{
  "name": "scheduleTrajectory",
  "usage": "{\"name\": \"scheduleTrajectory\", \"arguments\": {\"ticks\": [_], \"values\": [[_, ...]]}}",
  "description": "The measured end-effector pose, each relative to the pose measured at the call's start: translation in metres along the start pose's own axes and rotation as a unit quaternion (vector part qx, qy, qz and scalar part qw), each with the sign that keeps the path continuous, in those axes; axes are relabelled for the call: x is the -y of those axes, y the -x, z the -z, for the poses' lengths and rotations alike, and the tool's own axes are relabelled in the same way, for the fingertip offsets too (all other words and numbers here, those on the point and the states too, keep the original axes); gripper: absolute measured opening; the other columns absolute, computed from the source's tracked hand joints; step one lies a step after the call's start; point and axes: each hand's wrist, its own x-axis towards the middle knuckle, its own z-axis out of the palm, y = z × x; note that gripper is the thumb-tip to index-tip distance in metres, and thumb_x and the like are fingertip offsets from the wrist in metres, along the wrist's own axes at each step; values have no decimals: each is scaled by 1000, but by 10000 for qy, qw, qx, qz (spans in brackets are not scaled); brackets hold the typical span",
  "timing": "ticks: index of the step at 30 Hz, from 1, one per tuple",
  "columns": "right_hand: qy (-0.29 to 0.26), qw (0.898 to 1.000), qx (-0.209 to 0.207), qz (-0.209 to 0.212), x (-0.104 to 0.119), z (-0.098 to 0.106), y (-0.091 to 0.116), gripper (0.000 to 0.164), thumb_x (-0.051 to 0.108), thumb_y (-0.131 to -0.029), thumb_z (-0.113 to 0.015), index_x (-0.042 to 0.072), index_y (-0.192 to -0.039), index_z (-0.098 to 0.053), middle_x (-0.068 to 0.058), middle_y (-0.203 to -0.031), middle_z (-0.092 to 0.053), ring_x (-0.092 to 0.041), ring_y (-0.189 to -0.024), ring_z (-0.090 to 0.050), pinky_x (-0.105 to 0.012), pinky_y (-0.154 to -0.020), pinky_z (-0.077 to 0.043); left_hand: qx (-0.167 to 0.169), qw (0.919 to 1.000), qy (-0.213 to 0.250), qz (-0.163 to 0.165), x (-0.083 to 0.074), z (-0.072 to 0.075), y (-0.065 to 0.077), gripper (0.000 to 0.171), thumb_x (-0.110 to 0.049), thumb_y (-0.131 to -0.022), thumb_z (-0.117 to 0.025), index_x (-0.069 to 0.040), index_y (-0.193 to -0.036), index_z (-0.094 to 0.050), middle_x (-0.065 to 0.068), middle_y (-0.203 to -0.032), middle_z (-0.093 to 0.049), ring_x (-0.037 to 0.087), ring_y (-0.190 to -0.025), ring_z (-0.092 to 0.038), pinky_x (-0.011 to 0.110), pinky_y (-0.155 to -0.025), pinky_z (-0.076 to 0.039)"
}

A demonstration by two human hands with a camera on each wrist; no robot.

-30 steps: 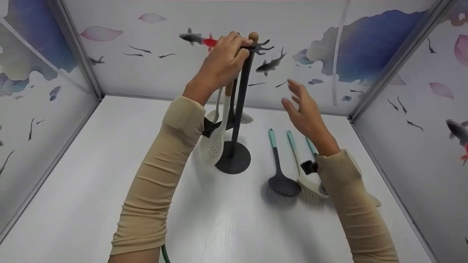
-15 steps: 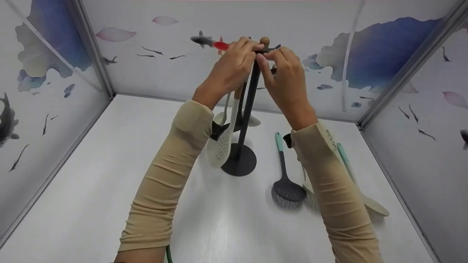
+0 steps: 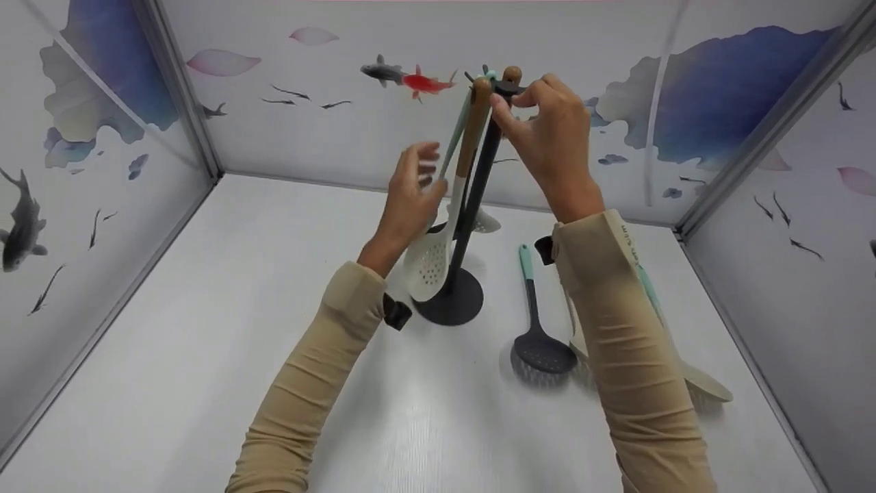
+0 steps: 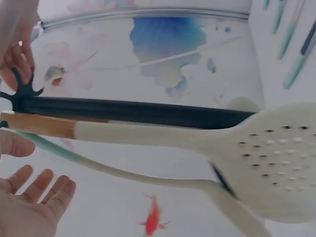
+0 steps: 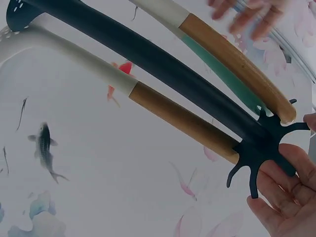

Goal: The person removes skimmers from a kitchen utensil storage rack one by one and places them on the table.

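Note:
A black utensil stand [image 3: 483, 171] with a wooden knob and a round base stands upright on the white table. My right hand [image 3: 556, 133] pinches one of the hooks at its top, thumb on one side and fingers on the other. From the stand hangs a white slotted turner [image 3: 430, 270] with a wooden handle. Beside it hangs a cream utensil with a mint handle [image 4: 64, 150]. The right wrist view shows a second wooden handle [image 5: 177, 118] across the pole. My left hand [image 3: 413, 198], fingers relaxed and holding nothing, is just left of the hanging handles.
On the table [image 3: 342, 383] at the right lies a black skimmer [image 3: 544, 350] with a mint handle. Farther right, a cream utensil [image 3: 708, 383] is partly hidden by my right sleeve. Walls [image 3: 575, 41] printed with fish and petals enclose the back and sides.
My right hand has moved up from the air at the right to the stand's top hooks. The left hand has let go of the top and dropped down and left.

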Motion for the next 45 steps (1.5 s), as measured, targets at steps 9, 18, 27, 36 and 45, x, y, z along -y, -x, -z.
{"name": "scheduleTrajectory", "arguments": {"ticks": [9,18,27,36,45], "values": [[-150,9998,78,86,-3,5,-4,36,29,-87,-63,-6,-91,-68,-19,-91,-64,-30,-87,-59,-37,-81,-45,339,9964,-506,596,36,-27,18,39,-10,-87,-59,-1,-122,-46,13,-114,-54,26,-103,-56,32,-92,-47],[-368,9992,133,-25,-8,1,0,34,30,-88,-61,-3,-94,-69,-15,-93,-64,-23,-80,-61,-27,-69,-50,298,9952,-684,625,45,-33,25,23,-11,-86,-62,-3,-106,-55,10,-102,-61,18,-91,-62,27,-81,-51],[-633,9972,-121,372,-21,3,1,28,24,-87,-64,-4,-91,-68,-17,-92,-65,-27,-93,-60,-34,-90,-44,506,9936,-869,522,48,-40,30,22,-12,-86,-62,-4,-105,-54,8,-96,-62,18,-86,-62,26,-77,-52],[-487,9976,-153,470,-21,0,3,30,25,-88,-61,-5,-90,-66,-19,-90,-62,-29,-90,-59,-35,-87,-46,477,9934,-1024,217,53,-40,37,20,-13,-86,-60,-8,-105,-56,5,-91,-61,13,-80,-63,25,-72,-52],[-489,9970,-212,553,-22,0,3,29,23,-88,-61,-6,-90,-64,-19,-89,-60,-30,-88,-59,-38,-81,-46,480,9935,-1028,-1,51,-36,43,23,-14,-86,-59,-10,-108,-57,3,-89,-59,11,-78,-61,24,-71,-52]]}}
